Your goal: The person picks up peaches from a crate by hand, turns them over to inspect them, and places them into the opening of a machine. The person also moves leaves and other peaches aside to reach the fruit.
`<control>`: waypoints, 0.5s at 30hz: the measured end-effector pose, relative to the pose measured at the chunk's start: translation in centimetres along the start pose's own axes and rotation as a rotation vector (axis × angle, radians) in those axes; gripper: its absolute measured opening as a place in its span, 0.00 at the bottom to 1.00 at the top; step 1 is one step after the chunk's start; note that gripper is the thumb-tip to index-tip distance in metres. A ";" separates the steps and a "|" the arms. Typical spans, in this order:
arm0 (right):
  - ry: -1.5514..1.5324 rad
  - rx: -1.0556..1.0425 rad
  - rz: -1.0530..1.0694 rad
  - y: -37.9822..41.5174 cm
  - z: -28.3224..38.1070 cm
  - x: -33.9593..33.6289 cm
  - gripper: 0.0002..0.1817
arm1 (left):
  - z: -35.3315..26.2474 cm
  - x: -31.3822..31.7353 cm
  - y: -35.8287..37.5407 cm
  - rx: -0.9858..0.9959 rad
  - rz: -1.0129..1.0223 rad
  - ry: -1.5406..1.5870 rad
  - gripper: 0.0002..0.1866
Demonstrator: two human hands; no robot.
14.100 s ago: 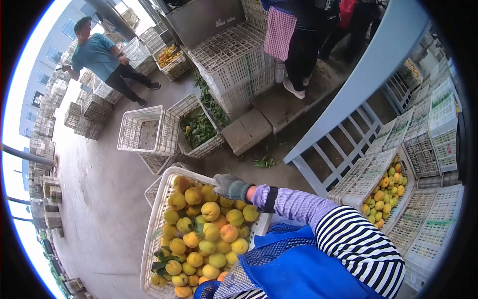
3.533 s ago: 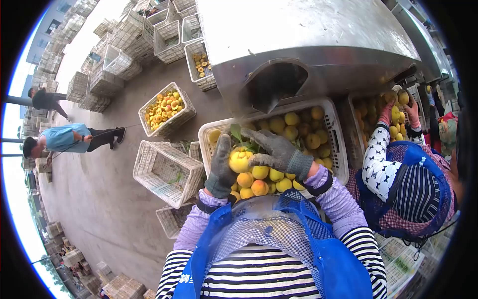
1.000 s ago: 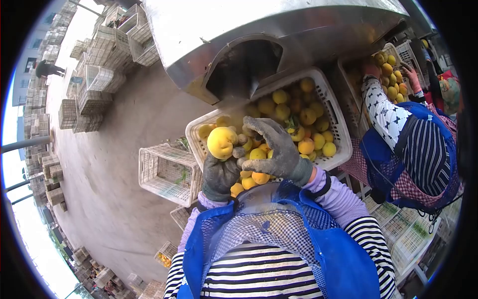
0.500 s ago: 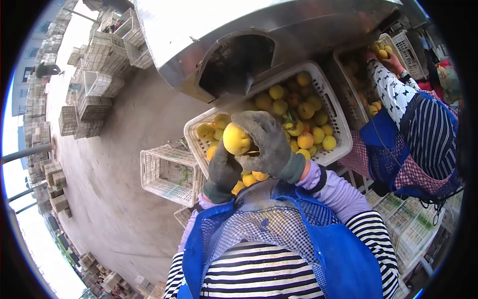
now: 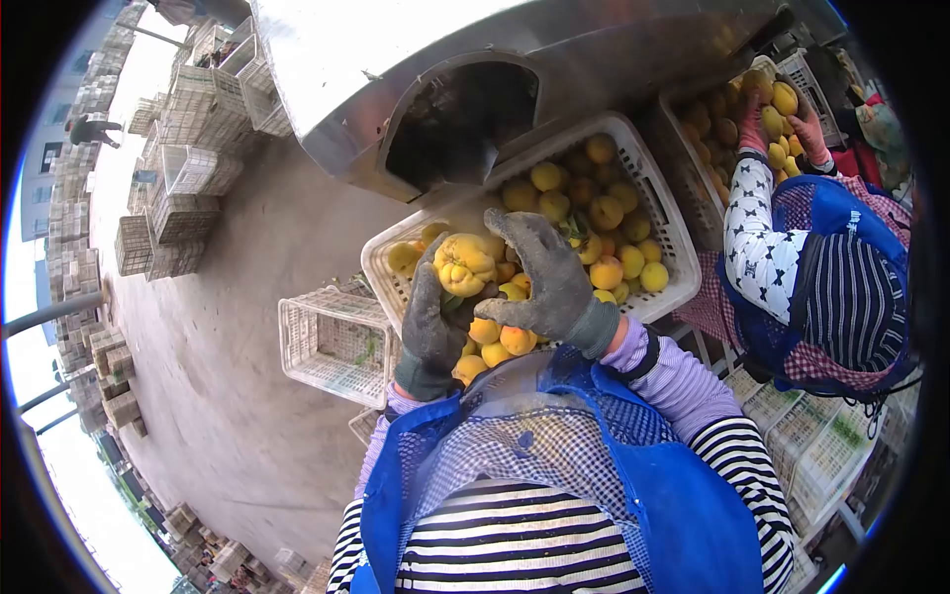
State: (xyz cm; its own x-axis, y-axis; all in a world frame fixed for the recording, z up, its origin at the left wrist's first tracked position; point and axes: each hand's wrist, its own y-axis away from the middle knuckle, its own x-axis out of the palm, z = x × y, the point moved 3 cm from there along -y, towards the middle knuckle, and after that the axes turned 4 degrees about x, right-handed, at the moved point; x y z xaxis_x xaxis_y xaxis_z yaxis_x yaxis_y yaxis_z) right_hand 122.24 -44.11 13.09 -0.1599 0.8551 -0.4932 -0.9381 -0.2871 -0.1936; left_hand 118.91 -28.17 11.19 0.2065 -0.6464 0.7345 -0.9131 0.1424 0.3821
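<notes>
A lumpy, misshapen yellow peach (image 5: 464, 265) rests in my left hand (image 5: 429, 327), whose gloved fingers curl around its left and lower side. Just right of that fruit, my right hand (image 5: 551, 279) has thumb and fingers spread apart with nothing between them. Both hands wear dark grey, dirty gloves. Beneath them stands a white plastic crate (image 5: 673, 223) holding many yellow-orange peaches (image 5: 607, 273), with a few green leaves among them. More peaches (image 5: 495, 337) lie close to my body, partly hidden under the hands.
A metal machine with a dark opening (image 5: 460, 119) overhangs the crate's far side. To the left, a white crate (image 5: 336, 342) sits lower down. At right, a co-worker's gloved hands (image 5: 782, 124) hold peaches above another crate. Stacked crates (image 5: 198, 109) line the concrete floor (image 5: 228, 376).
My right hand has moved off the peach and opened to the right. The peach has turned, showing its lumpy side, and stays in my left hand. The co-worker's hands have lifted peaches.
</notes>
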 end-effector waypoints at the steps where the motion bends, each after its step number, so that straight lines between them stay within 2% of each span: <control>1: 0.011 -0.021 -0.006 0.0 0.1 0.1 0.50 | 0.3 -1.2 -0.2 -0.015 0.002 -0.019 0.32; 5: 0.194 0.006 -0.017 -0.3 1.3 0.6 0.48 | 0.2 -0.1 -0.6 0.025 0.044 -0.048 0.33; 7: 0.339 -0.013 -0.052 -0.8 1.5 1.2 0.47 | 0.0 0.0 -1.5 0.133 0.064 -0.163 0.33; 11: 0.404 -0.123 -0.241 -4.4 2.6 -0.1 0.46 | -2.5 3.0 -2.5 0.378 0.098 -0.292 0.36; 13: 0.418 -0.109 -0.331 -6.8 1.9 -0.1 0.43 | -3.5 4.0 -2.2 0.380 0.021 -0.297 0.35; 15: 0.475 -0.006 -0.260 -9.3 -0.6 1.2 0.39 | -3.3 1.7 -3.1 0.338 0.019 -0.332 0.34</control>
State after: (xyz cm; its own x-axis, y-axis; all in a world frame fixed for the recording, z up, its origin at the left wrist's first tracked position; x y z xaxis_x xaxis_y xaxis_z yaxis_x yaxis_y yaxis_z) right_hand 130.92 -40.69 13.77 0.2349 0.6094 -0.7572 -0.9262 -0.0960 -0.3646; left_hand 123.27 -27.25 13.12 0.1148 -0.8588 0.4993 -0.9903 -0.0593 0.1257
